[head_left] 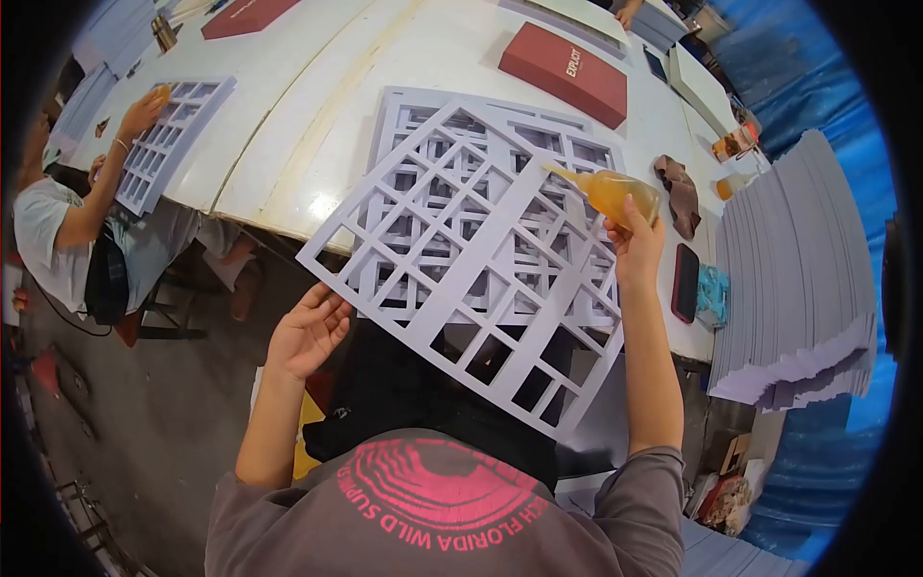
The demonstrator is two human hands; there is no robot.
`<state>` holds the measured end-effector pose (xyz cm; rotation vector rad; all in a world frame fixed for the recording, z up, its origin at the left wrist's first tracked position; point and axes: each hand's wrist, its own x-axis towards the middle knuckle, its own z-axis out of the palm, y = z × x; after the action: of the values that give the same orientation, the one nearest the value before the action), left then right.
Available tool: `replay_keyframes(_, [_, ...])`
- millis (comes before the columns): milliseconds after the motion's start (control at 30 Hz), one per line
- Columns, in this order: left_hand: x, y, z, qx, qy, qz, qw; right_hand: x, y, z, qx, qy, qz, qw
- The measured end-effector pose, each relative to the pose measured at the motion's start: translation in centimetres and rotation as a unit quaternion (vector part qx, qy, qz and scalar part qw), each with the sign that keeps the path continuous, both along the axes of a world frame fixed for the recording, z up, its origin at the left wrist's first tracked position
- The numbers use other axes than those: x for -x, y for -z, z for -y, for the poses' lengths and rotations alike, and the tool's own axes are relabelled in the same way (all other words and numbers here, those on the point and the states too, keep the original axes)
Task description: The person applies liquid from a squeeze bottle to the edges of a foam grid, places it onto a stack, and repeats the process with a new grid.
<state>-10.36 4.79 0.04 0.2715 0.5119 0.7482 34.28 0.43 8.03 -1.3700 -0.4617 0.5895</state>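
Note:
A pale grey cardboard grid frame (437, 317) with many cut-out windows lies tilted over a stack of similar frames (389, 120) at the table's near edge. My left hand (310, 332) pinches the frame's left edge between thumb and fingers. In my right hand (636, 245) is a soft squeeze bottle of amber glue (625, 198). Its narrow nozzle points left, over the upper right part of the frames. Whether glue is coming out cannot be seen.
A red box (567, 75) lies behind the frames. To the right are a brown rag (678, 197), a phone (685, 282), a blue packet (712, 296) and a tall stack of grey sheets (793, 279). A co-worker (77, 216) at left handles another grid frame (178, 135).

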Motion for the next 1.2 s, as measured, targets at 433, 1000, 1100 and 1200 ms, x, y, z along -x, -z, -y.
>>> replay_keyframes(433, [-1.3, -0.6, -0.2, -0.088, -0.011, 0.001, 0.996, 12.0, -0.7, 11.8, 0.102, -0.217, -0.081, 0.968])
replay_keyframes(1000, [0.8, -1.3, -3.9, 0.023, -0.162, 0.025, 0.986, -1.2, -0.9, 7.1, -0.046, 0.001, -0.042, 0.998])
replay_keyframes(1100, [1.0, -0.2, -2.5, -0.002, -0.086, 0.042, 0.995, -2.1, 0.1, 5.1, -0.035, -0.009, -0.002, 0.999])
replay_keyframes(1200, [0.3, -0.2, -1.5, 0.001, -0.072, 0.025, 0.997, -2.4, 0.8, 3.8, -0.037, 0.001, 0.026, 0.999])
